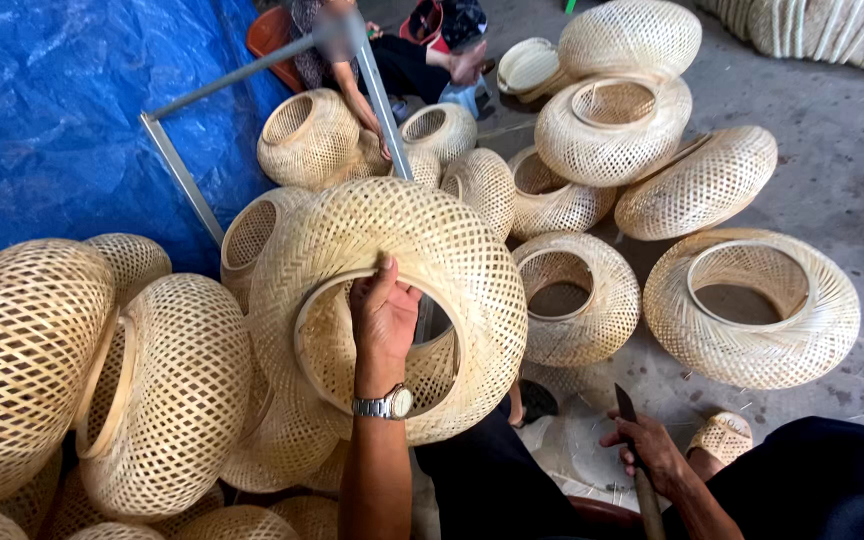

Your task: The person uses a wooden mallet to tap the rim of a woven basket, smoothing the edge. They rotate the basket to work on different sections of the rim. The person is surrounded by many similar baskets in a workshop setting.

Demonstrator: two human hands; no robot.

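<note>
The head camera looks down on a floor crowded with woven bamboo baskets. The left hand [384,318] reaches up from the bottom of the picture, a wristwatch [388,403] on its wrist, and grips the round rim of the large basket [452,250] in the middle. Its thumb lies along the outside of the rim while the fingers curl over the edge into the opening, so the hand is closed on the rim. This basket is tilted with its opening facing the camera, and it leans against the pile of baskets [142,390] on the left.

The right hand [647,452] is low on the right, beside the person's knee. Its fingers are wrapped around the handle of a knife [635,450], whose dark blade points up and away from the body. Just beside that hand is a foot in a woven sandal [724,436].

More baskets lie on the grey concrete floor [852,190]: a wide one with its opening up [752,305] at the right, a smaller one [577,298] between it and the held basket, and a stack [617,110] farther back. A blue tarpaulin [62,110] covers the upper left, with a bent metal bar [177,165] before it. At the top, another person's arm [364,108] reaches to a basket [309,137].
</note>
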